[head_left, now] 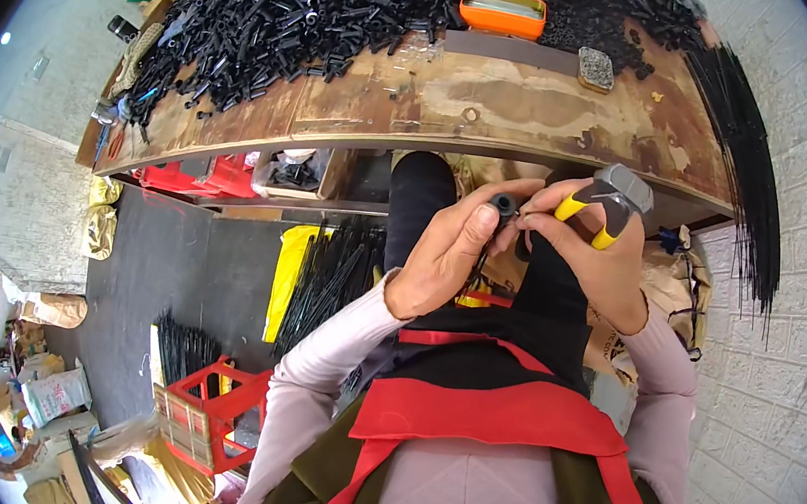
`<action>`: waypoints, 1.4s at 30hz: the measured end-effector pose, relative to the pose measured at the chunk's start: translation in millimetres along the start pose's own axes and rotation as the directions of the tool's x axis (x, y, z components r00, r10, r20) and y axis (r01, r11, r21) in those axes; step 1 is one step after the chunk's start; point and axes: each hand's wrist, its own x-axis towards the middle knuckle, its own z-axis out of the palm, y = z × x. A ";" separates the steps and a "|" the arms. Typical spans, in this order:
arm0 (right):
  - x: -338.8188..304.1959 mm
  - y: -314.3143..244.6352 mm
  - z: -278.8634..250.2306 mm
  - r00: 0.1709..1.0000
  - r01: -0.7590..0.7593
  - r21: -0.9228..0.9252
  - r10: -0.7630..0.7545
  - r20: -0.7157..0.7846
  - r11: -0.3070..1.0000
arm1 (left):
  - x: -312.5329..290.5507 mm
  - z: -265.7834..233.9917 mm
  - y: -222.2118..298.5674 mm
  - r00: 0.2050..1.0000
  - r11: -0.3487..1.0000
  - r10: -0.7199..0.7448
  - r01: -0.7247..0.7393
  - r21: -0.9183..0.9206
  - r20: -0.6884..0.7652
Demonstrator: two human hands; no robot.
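Observation:
In front of my lap, just below the bench edge, my two hands are close together. My left hand [450, 243] is closed round a short black tubular part [504, 204], its round open end facing up beside my thumb. My right hand [589, 260] holds pincers [625, 191] with a grey metal head and yellow-and-black handles, which lie across its fingers. The thumb and fingertips of that same hand are pinched together beside the black part. Whatever small thing may be between those fingertips is too small to make out.
A heap of black tubular parts [352, 14] covers the wooden bench [373, 87]. On it stand an orange box [502, 12] and a small tin of metal bits [596, 70]. Long black strands [738, 152] hang off the right end. A red stool [218, 411] stands lower left.

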 end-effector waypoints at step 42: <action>45.3 -12.2 18.1 0.982 -0.137 -0.260 0.166 0.094 0.956 | 9.3 -35.5 -13.6 0.998 0.969 -0.048 0.039 -0.246 -0.030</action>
